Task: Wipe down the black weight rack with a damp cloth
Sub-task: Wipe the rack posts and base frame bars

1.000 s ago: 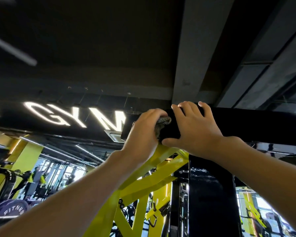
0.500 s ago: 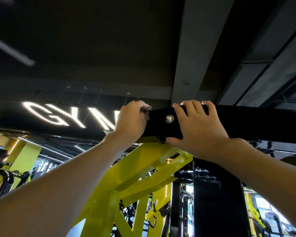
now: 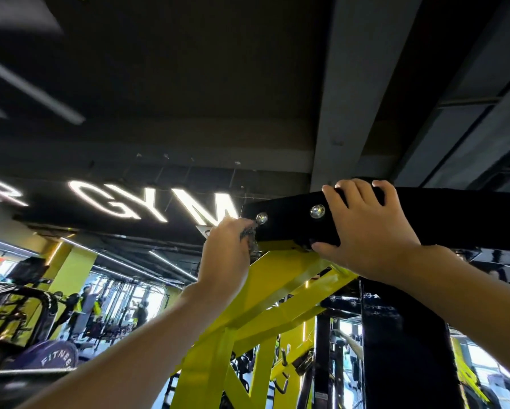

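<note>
I look up at the black top crossbar [image 3: 289,224] of the weight rack, which has two shiny bolts on its face. My right hand [image 3: 366,228] grips the bar from the front, fingers hooked over its top edge and thumb under it. My left hand [image 3: 227,255] is at the bar's left end, just below the left bolt, and holds a small dark patterned cloth [image 3: 248,236] bunched in its fingers. Only a scrap of the cloth shows past the fingers. A black upright post [image 3: 407,343] of the rack drops down under my right wrist.
Yellow diagonal braces [image 3: 265,296] run down from the bar's left end. A lit "GYM" sign [image 3: 156,202] hangs behind on the left. Concrete ceiling beams [image 3: 357,84] pass close above the bar. Gym machines and a purple weight plate [image 3: 50,357] lie low on the left.
My left hand has slid the cloth leftward along the bar and dropped to its left end, uncovering two bolts. My right hand has kept its grip on the bar.
</note>
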`<state>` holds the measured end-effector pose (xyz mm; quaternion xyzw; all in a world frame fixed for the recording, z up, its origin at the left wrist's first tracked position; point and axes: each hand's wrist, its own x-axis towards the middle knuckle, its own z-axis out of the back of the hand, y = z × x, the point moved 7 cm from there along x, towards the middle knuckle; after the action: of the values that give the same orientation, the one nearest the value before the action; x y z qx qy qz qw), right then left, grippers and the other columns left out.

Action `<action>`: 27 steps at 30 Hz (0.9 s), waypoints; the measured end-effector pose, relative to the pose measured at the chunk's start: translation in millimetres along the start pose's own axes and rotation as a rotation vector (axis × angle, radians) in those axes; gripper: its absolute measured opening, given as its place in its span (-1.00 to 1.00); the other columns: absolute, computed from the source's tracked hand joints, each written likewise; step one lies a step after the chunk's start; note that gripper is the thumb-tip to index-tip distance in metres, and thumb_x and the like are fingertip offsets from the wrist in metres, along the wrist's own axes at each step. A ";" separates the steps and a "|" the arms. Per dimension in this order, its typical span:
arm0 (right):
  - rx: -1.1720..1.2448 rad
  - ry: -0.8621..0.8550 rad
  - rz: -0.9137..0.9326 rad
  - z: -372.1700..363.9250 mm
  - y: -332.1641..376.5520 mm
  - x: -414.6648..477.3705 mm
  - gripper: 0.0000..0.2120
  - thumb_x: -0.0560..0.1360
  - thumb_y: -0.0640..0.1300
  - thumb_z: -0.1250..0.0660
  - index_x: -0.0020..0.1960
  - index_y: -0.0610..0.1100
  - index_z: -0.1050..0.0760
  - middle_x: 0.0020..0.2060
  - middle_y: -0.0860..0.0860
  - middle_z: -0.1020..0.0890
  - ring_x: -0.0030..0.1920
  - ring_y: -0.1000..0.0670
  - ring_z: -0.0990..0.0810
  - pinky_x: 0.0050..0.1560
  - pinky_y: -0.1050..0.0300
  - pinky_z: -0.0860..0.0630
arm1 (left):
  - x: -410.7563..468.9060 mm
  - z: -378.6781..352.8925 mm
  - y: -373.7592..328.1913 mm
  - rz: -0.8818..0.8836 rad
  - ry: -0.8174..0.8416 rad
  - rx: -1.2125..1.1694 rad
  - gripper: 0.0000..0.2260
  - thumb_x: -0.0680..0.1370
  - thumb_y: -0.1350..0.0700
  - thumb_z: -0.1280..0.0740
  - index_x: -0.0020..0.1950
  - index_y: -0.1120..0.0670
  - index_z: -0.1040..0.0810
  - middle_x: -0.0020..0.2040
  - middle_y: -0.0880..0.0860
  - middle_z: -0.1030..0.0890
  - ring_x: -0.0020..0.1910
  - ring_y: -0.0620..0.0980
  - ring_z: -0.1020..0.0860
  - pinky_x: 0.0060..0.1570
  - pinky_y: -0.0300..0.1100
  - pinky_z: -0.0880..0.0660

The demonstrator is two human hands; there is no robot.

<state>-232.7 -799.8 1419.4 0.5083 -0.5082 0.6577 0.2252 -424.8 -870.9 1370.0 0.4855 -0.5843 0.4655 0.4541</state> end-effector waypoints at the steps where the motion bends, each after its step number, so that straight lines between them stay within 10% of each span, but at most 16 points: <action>1: -0.005 0.010 0.003 -0.2 -0.1 0.2 -0.15 0.31 0.39 -0.26 0.38 -0.19 -0.44 0.25 -0.19 -0.54 0.30 -0.24 -0.49 0.32 -0.29 -0.34 | -5.6 -1.2 -0.4 -0.005 0.014 0.016 -0.69 0.59 0.34 -0.28 0.26 0.08 -0.62 0.11 0.02 -0.62 0.06 -0.15 -0.50 0.02 -0.54 -0.31; 9: -0.007 0.045 0.010 -0.8 -0.6 -0.1 -0.13 0.38 0.42 -0.24 0.48 -0.14 -0.31 0.36 -0.14 -0.45 0.40 -0.18 -0.37 0.41 -0.25 -0.22 | -6.9 -7.2 -74.9 -0.262 0.052 -0.053 -0.68 0.57 0.31 -0.32 0.29 0.06 -0.60 0.20 -0.02 -0.60 0.18 -0.09 -0.49 0.22 -0.36 -0.36; 15: 0.050 0.128 0.025 1.5 -1.8 1.5 -0.12 0.44 0.41 -0.18 0.57 -0.08 -0.07 0.48 -0.08 -0.25 0.51 -0.13 -0.17 0.50 -0.21 -0.03 | 32.8 -17.6 -67.6 0.002 0.001 0.069 -0.69 0.55 0.30 -0.34 0.27 0.08 -0.60 0.16 0.08 -0.60 0.14 0.04 -0.55 0.16 -0.06 -0.53; 23: 0.356 0.286 0.048 13.2 -2.1 -3.4 -0.12 0.47 0.27 -0.28 0.60 -0.03 0.06 0.58 -0.04 -0.02 0.59 -0.02 0.13 0.55 -0.15 0.25 | -8.6 5.2 -93.5 0.016 0.149 -0.393 -0.67 0.56 0.37 -0.29 0.22 0.06 -0.63 0.08 -0.10 -0.65 0.11 -0.19 -0.58 0.15 -0.35 -0.51; 27: 0.906 0.269 -0.002 51.5 7.3 -44.9 -0.22 0.50 0.03 -0.37 0.58 0.06 -0.02 0.48 0.14 -0.17 0.43 -0.03 -0.30 0.47 -0.08 -0.26 | -15.9 8.1 -122.5 0.348 0.168 -0.810 -0.68 0.55 0.39 -0.29 0.18 0.05 -0.59 0.02 0.03 -0.66 0.03 -0.07 -0.64 -0.07 -0.21 -0.62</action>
<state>-198.9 -838.9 1374.2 0.4661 -0.1357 0.8731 0.0452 -302.4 -888.2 1365.7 0.1236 -0.7536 0.3062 0.5684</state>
